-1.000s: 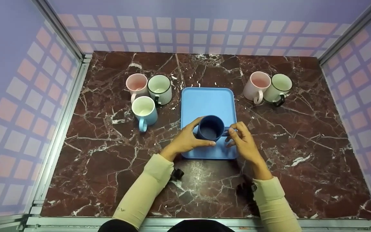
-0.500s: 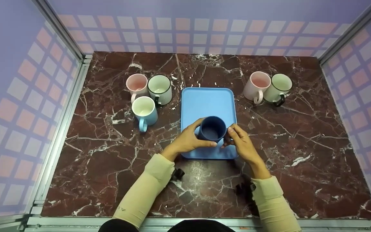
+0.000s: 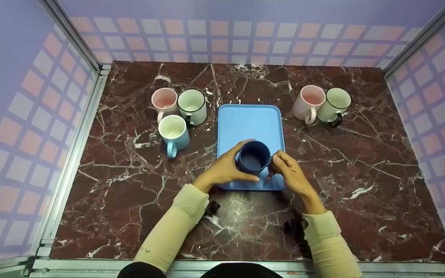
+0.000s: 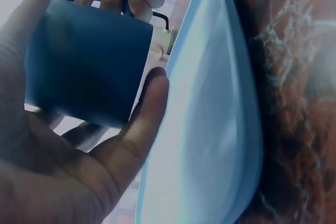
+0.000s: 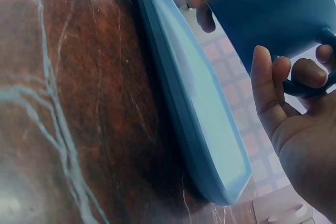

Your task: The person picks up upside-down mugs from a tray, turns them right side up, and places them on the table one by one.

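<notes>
A dark blue mug [image 3: 254,156] is raised over the lower part of a light blue tray [image 3: 250,121], its opening facing up toward the head camera. My left hand [image 3: 228,166] cups the mug's left side, thumb along the near side and fingers round the far side. In the left wrist view the thumb [image 4: 149,100] lies by the mug's base edge. On the other side my right hand [image 3: 290,170] holds the handle. The right wrist view shows its fingers [image 5: 308,73] hooked through the handle [image 5: 307,88], with a gap between mug and tray.
Left of the tray stand a pink mug [image 3: 164,101], a white mug with a black rim [image 3: 192,108] and a light blue mug [image 3: 174,133]. To the right are another pink mug [image 3: 309,102] and a white, black-handled mug [image 3: 334,106]. Patterned walls [image 3: 230,34] border the marble table [image 3: 129,208].
The mug has turned slightly, its handle swinging toward me and under my right fingers, which now hold it more closely. My left thumb has slid a little lower on the near side.
</notes>
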Motion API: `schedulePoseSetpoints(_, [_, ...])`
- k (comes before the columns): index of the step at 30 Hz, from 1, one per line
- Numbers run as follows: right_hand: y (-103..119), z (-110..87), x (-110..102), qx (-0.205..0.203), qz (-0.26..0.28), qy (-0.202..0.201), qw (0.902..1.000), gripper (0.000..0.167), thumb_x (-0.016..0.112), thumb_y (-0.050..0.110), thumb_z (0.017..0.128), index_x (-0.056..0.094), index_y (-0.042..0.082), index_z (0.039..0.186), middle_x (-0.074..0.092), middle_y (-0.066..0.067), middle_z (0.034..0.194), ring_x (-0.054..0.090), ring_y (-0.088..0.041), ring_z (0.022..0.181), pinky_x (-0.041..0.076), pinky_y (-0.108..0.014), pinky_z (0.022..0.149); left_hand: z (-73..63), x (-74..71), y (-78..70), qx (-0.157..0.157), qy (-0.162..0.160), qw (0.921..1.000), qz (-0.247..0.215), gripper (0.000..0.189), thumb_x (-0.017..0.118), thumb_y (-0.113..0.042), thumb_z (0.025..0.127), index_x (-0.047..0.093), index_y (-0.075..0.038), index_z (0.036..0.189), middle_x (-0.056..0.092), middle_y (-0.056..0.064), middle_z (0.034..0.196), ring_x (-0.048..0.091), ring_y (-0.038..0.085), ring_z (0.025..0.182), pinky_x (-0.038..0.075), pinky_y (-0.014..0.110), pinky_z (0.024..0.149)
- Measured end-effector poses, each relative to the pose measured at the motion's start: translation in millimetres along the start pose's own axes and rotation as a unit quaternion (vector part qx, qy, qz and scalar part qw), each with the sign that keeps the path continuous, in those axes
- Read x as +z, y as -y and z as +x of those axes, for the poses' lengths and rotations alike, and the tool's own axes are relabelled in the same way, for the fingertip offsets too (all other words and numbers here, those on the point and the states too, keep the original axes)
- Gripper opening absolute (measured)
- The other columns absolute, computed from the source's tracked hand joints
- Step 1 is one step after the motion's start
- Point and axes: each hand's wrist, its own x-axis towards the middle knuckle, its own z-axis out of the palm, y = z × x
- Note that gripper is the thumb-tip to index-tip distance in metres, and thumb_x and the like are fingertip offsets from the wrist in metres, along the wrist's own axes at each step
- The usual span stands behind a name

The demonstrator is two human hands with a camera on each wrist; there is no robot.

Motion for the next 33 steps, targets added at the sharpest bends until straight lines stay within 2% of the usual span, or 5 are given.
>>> schedulePoseSetpoints(7, [2, -1.4, 0, -0.001, 0.002, 0.002, 1.0000, 0.039, 0.041, 0.017, 0.113, 0.045, -0.015, 0.092, 0.053, -0.026, 0.078, 0.060, -0.022, 0.066, 0.058, -0.034, 0.062, -4.5, -5.0, 3.4, -0.021, -0.005, 0.9980, 0.060, 0.110, 0.101, -0.028, 0.064, 0.043, -0.026, 0.157, 0.050, -0.001, 0.157, 0.047, 0.022, 0.144, 0.031, 0.047, 0.124])
schedulePoseSetpoints(14, [1, -3.1, -2, -0.006, 0.013, -0.006, 0.9999, 0.040, 0.041, 0.017, 0.113, 0.043, -0.017, 0.091, 0.048, -0.023, 0.073, 0.059, -0.022, 0.069, 0.058, -0.032, 0.062, -12.9, -16.8, 6.7, -0.061, -0.035, 0.9935, 0.089, 0.088, 0.093, -0.020, 0.076, 0.048, -0.019, 0.152, 0.056, 0.009, 0.144, 0.064, 0.033, 0.117, 0.054, 0.047, 0.100])
schedulePoseSetpoints(26, [1, -5.8, -7, -0.002, 0.004, -0.019, 0.9998, 0.038, 0.040, 0.014, 0.113, 0.043, -0.018, 0.092, 0.040, -0.029, 0.069, 0.059, -0.021, 0.069, 0.059, -0.032, 0.062, -23.3, -38.0, 28.1, -0.114, -0.169, 0.9716, 0.121, 0.035, 0.075, -0.003, 0.086, 0.057, -0.006, 0.115, 0.055, 0.007, 0.096, 0.057, 0.022, 0.086, 0.048, 0.034, 0.081])
schedulePoseSetpoints(29, [2, -6.0, -6, 0.002, 0.003, -0.023, 0.9997, 0.039, 0.041, 0.015, 0.113, 0.043, -0.018, 0.092, 0.040, -0.027, 0.068, 0.058, -0.020, 0.069, 0.059, -0.031, 0.062, -24.0, -38.7, 34.7, -0.134, -0.181, 0.9668, 0.121, 0.034, 0.073, -0.003, 0.087, 0.054, -0.005, 0.115, 0.051, 0.003, 0.089, 0.051, 0.020, 0.083, 0.043, 0.034, 0.080])
schedulePoseSetpoints(33, [2, -6.1, -7, 0.008, 0.003, -0.028, 0.9996, 0.039, 0.042, 0.016, 0.112, 0.043, -0.018, 0.092, 0.047, -0.023, 0.071, 0.058, -0.020, 0.069, 0.058, -0.032, 0.063, -24.1, -37.7, 40.5, -0.151, -0.180, 0.9636, 0.127, 0.045, 0.071, -0.005, 0.090, 0.049, -0.004, 0.130, 0.051, 0.001, 0.083, 0.049, 0.020, 0.078, 0.042, 0.034, 0.079])
